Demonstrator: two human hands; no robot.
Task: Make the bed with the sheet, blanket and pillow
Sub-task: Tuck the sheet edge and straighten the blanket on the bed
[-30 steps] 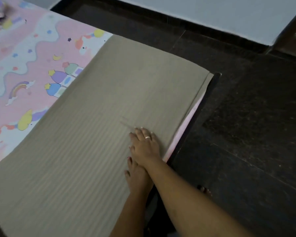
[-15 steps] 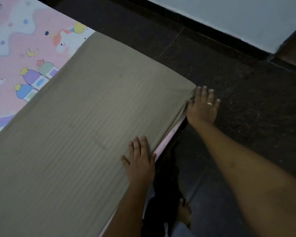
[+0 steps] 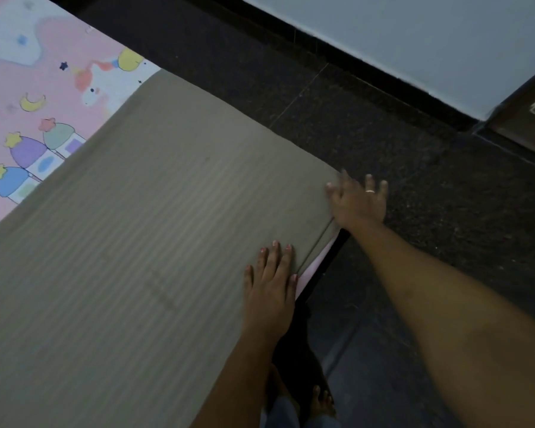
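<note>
Since half a second ago the right hand [image 3: 357,200] has slid from beside the bed's edge onto the corner of the blanket [image 3: 142,248], where it lies blurred, fingers spread and flat, a ring [image 3: 370,191] on one finger, while the left hand [image 3: 271,287] stays pressed palm-down near the same edge, fingers slightly apart, gripping nothing. One grey ribbed blanket covers the bed's near part over one pink cartoon sheet [image 3: 28,97], two hands work, one foot [image 3: 322,400] shows below, and no writing is readable.
</note>
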